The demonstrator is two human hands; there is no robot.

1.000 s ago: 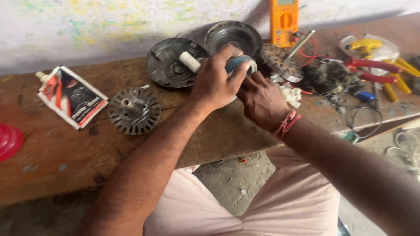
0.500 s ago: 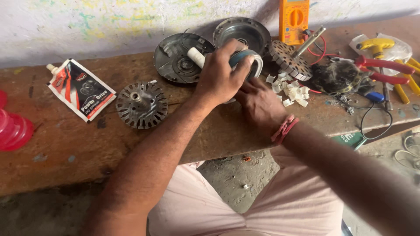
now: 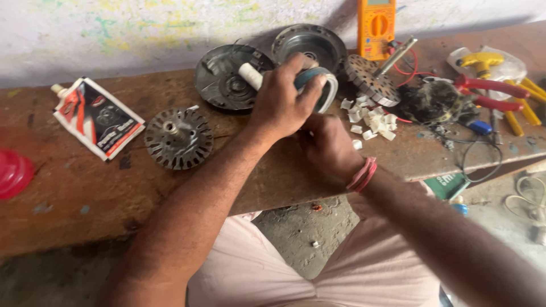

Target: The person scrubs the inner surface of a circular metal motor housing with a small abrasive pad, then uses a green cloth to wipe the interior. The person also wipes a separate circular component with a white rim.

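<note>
— While you log this, where's the tape roll?

— My left hand point(image 3: 281, 105) is clamped round the blue-grey tape roll point(image 3: 318, 85), fingers curled over its top, above the wooden desk point(image 3: 85, 193). My right hand point(image 3: 327, 145) sits just under it, fingers bunched together; can't tell what they pinch, left hand covers them.

— Nearby?

— White spool point(image 3: 248, 75) pokes out beside my left thumb. Dark round cover point(image 3: 219, 79) behind it, slotted rotor disc point(image 3: 178, 138) to the left, white plastic bits point(image 3: 369, 119) scattered right. Orange multimeter point(image 3: 375, 28) at the wall, red-handled pliers point(image 3: 492, 94) far right.
</note>
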